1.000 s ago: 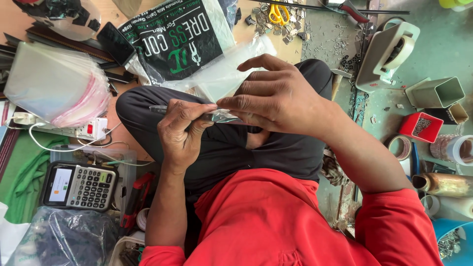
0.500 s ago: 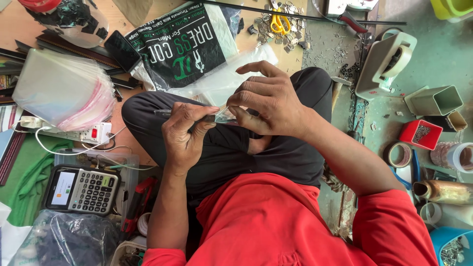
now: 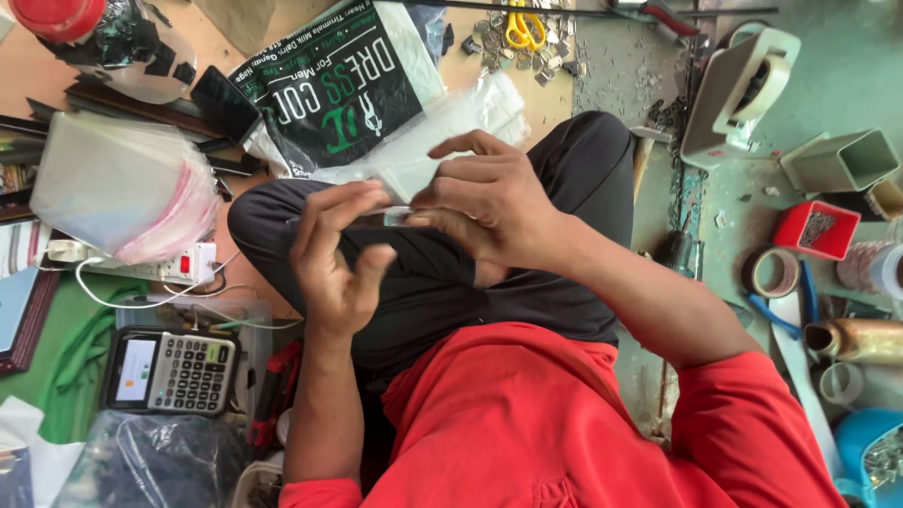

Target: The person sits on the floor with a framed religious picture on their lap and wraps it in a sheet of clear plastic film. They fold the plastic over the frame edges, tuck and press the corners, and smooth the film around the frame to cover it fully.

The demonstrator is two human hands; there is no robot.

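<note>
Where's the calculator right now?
In the head view, the calculator sits at lower left, on a clear plastic box beside the person's left forearm, just below the white power strip and above a dark plastic bag.

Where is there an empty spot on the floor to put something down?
Bare spots: the grey floor between the scissors and the tape dispenser, and the green floor above the grey box. It is crowded on the left around the calculator and the bag stack, and on the right by the tape rolls.
</note>
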